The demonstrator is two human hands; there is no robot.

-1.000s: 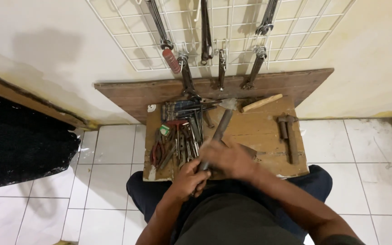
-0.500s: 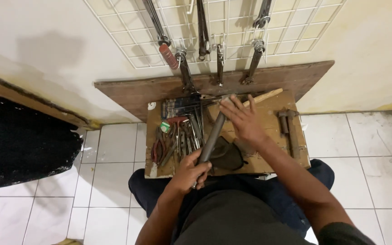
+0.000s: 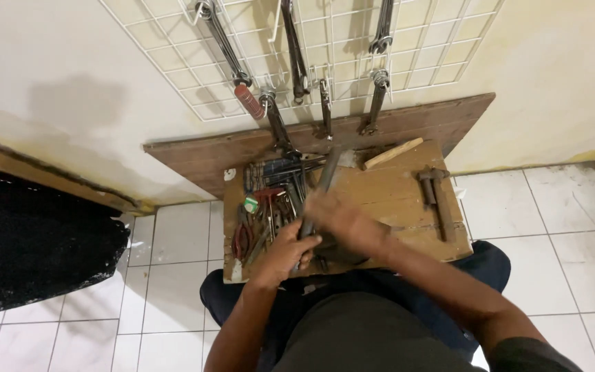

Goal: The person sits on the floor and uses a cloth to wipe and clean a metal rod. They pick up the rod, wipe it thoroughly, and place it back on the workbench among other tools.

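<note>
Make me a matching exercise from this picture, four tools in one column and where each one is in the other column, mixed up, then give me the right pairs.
Things:
1. long grey tool
2. hammer
3. red-handled pliers
4. spanners

Places:
A. hanging on the white wire grid on the wall
B. lying alone at the right end of the wooden board
C. held in the left hand, with the right hand beside it
D. in the heap of tools at the left end of the board

Pairs: 1-C, 2-B, 3-D, 4-A
</note>
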